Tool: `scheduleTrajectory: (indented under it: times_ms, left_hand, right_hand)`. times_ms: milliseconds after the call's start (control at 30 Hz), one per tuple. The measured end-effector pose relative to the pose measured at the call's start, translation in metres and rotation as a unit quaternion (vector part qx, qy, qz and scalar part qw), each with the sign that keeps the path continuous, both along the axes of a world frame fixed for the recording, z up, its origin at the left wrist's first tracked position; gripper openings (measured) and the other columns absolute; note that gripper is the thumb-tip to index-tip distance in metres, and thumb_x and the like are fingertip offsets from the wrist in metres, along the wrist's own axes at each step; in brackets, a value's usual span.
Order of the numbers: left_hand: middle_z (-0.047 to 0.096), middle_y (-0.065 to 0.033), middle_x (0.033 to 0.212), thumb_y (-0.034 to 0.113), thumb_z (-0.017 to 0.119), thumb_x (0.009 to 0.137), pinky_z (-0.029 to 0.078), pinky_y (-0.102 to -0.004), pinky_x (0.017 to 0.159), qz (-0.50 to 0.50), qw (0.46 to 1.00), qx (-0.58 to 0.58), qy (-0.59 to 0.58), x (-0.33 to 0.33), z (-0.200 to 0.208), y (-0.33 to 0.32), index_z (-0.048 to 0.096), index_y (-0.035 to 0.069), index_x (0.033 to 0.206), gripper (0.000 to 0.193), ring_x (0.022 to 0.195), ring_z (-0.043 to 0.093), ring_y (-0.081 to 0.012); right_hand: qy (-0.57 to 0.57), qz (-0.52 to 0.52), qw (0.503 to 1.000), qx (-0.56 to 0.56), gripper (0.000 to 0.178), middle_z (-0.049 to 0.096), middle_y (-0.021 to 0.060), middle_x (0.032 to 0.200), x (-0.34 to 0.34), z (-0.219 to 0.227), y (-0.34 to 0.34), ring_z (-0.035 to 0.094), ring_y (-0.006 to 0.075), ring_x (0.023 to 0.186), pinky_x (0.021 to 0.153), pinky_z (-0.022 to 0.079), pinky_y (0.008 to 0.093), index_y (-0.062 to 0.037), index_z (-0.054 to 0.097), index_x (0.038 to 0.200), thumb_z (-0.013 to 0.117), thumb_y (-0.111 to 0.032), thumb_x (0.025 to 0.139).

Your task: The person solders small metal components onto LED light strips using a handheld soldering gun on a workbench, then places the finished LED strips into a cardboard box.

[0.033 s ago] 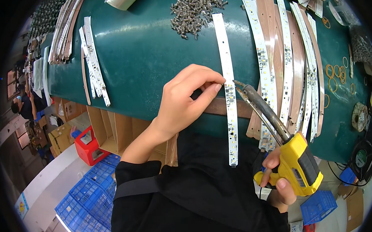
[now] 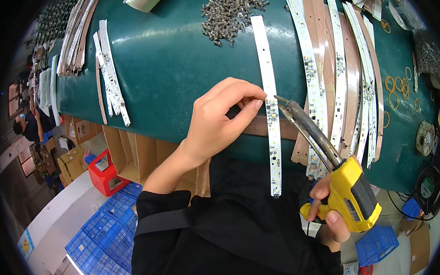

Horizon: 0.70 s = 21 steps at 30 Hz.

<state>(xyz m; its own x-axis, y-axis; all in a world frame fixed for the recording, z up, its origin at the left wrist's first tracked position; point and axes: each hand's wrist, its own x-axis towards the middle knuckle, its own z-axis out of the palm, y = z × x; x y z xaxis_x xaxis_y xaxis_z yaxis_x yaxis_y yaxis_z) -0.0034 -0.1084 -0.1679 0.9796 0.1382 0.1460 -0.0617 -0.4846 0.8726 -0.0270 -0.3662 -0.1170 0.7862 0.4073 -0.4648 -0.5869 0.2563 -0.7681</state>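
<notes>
A narrow white LED circuit board strip lies lengthwise in front of me, its near end reaching past the table edge. Thumb and forefinger of my left hand are pinched together at the strip's left edge, beside its small components. Whatever sits between those fingertips is too small to make out. A yellow and black soldering gun is gripped in my right hand, at the lower right. Its dark tip points left and reaches the strip's right edge, opposite my left fingertips; whether it touches I cannot tell.
More circuit board strips lie stacked on the right of the green table, others on the left. Small metal parts are heaped at the back. Rubber bands lie far right. Blue crates stand below left.
The soldering gun's tip has shifted very slightly left, closer to the strip. My left hand and the strip look almost unchanged.
</notes>
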Motion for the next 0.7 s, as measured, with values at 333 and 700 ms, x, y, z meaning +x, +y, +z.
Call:
scheduleTrajectory:
  times_ms: [333, 700]
  left_hand:
    - [0.064, -0.0072, 0.078, -0.004, 0.065, 0.074, 0.049, -0.0223, 0.06, -0.005, 0.997, 0.075, -0.015, -0.0035, -0.002, 0.0009, 0.065, -0.001, 0.085, 0.011, 0.065, 0.06, -0.0118]
    - [0.061, -0.0057, 0.071, -0.001, 0.066, 0.073, 0.045, -0.0266, 0.052, -0.004, 0.992, 0.106, -0.063, -0.0012, -0.0095, -0.0004, 0.063, 0.001, 0.081, 0.009, 0.056, 0.056, -0.016]
  right_hand:
    - [0.007, -0.007, 1.0, -0.011, 0.089, 0.054, 0.0152, 0.098, -0.0048, -0.0021, 0.0038, 0.059, 0.0202, 0.082, 0.052, 0.052, 0.0261, -0.0005, 0.017, 0.14, 0.071, -0.018, 0.072]
    - [-0.009, 0.005, 0.999, -0.034, 0.086, 0.057, 0.0162, 0.084, -0.0036, -0.0019, 0.0051, 0.058, 0.0179, 0.067, 0.051, 0.049, 0.0254, -0.0016, 0.019, 0.14, 0.07, -0.018, 0.073]
